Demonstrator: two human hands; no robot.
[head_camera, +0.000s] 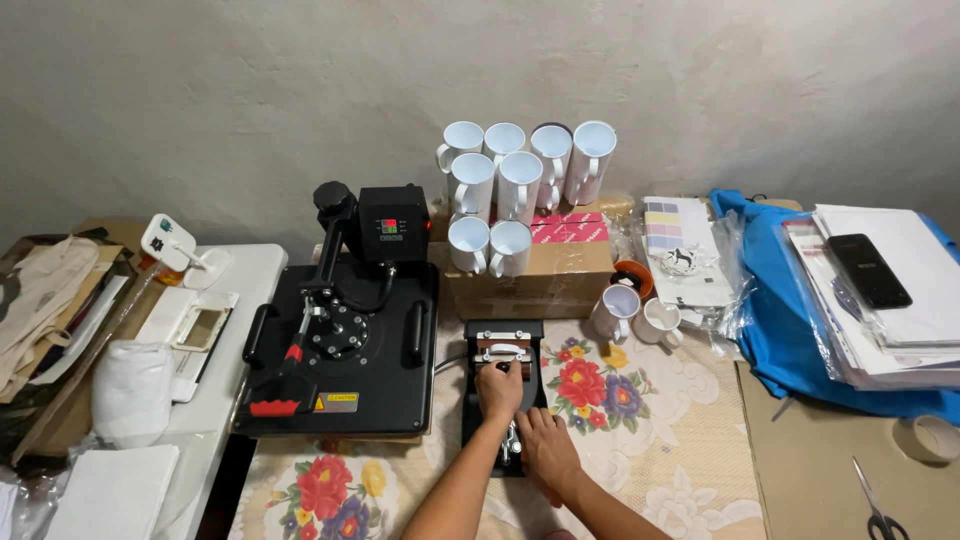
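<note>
A small black mug press (488, 338) sits on the flowered tablecloth in front of me. My left hand (499, 388) rests on top of its curved heating sleeve, fingers closed over it. My right hand (546, 448) grips the press's lever at the near end. Whether a mug sits inside the sleeve I cannot tell, as my hands cover it. Two white mugs (633, 315) stand just right of the press.
A large black flat heat press (340, 340) stands to the left. Several white mugs (520, 170) are stacked on a cardboard box (540, 275) behind. Papers and a black phone (868, 270) lie on blue cloth at right; scissors (875, 505) and tape (928, 437) near the corner.
</note>
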